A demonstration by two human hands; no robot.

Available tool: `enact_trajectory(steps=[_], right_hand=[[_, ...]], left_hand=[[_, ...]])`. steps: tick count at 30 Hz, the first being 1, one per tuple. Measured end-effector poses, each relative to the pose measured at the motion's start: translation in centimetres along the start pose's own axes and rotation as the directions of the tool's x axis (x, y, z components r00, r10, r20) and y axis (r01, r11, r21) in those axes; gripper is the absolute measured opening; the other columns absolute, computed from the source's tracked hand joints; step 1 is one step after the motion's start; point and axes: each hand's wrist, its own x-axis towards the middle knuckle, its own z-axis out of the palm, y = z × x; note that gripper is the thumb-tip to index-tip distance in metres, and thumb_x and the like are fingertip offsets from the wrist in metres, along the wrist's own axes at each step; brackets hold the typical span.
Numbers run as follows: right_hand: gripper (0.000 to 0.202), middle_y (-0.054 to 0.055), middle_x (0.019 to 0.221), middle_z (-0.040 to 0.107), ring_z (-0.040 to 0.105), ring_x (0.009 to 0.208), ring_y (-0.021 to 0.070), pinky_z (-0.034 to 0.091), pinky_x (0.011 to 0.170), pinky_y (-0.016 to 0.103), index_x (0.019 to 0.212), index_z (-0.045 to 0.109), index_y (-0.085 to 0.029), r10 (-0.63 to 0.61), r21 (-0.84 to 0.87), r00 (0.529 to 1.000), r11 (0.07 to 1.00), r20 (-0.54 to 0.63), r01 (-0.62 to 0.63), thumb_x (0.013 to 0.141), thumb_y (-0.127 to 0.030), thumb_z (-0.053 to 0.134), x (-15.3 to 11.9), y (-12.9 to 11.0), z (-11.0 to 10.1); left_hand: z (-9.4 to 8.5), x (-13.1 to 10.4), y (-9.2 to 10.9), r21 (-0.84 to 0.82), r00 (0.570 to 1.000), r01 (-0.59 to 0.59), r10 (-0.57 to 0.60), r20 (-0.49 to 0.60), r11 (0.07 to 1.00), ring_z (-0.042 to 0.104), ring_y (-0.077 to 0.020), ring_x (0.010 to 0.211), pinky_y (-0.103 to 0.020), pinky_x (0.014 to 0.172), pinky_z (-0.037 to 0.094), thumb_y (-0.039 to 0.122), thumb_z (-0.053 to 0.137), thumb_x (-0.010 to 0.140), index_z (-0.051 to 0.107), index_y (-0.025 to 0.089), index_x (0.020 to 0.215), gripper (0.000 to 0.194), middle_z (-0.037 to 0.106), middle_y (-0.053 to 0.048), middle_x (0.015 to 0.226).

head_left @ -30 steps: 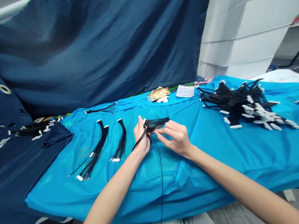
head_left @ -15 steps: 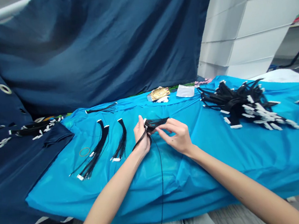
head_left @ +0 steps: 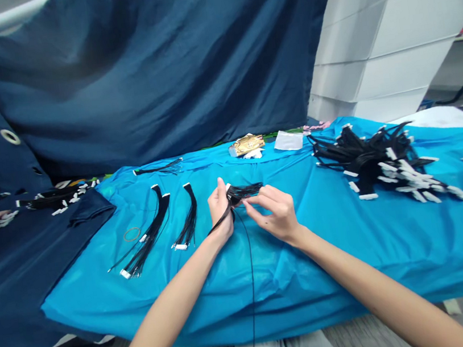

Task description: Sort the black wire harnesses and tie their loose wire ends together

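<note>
Over the blue-draped counter (head_left: pixel 418 245), the person's left grip (head_left: pixel 221 215) is clamped on a black wire bundle (head_left: pixel 246 190), one loose wire (head_left: pixel 250 251) hanging toward six o'clock. The right grip (head_left: pixel 279 213) has thumb and forefinger at the bundle; whether they pinch a wire cannot be told. From the bundle, a gold packet (head_left: pixel 247 146) sits at twelve o'clock, its contents hidden, and a harness pile (head_left: pixel 365 160) lies at three.
</note>
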Motion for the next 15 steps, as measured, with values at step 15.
enact_trajectory(steps=[15], right_hand=[[0.008,0.000,0.060,0.054,0.039,0.061,0.0115,0.029,0.057,0.026,0.080,0.063,-0.017,-0.135,-0.187,0.987,0.971,0.082,0.149,0.081,-0.020,0.056,-0.65,0.21,0.44]], left_hand=[[0.13,-0.24,-0.16,-0.053,0.996,0.080,-0.078,0.042,0.995,0.035,-0.0085,0.042,-0.023,0.042,0.027,0.041,0.051,0.081,0.044,0.017,0.054,0.037,0.040,0.002,0.048]])
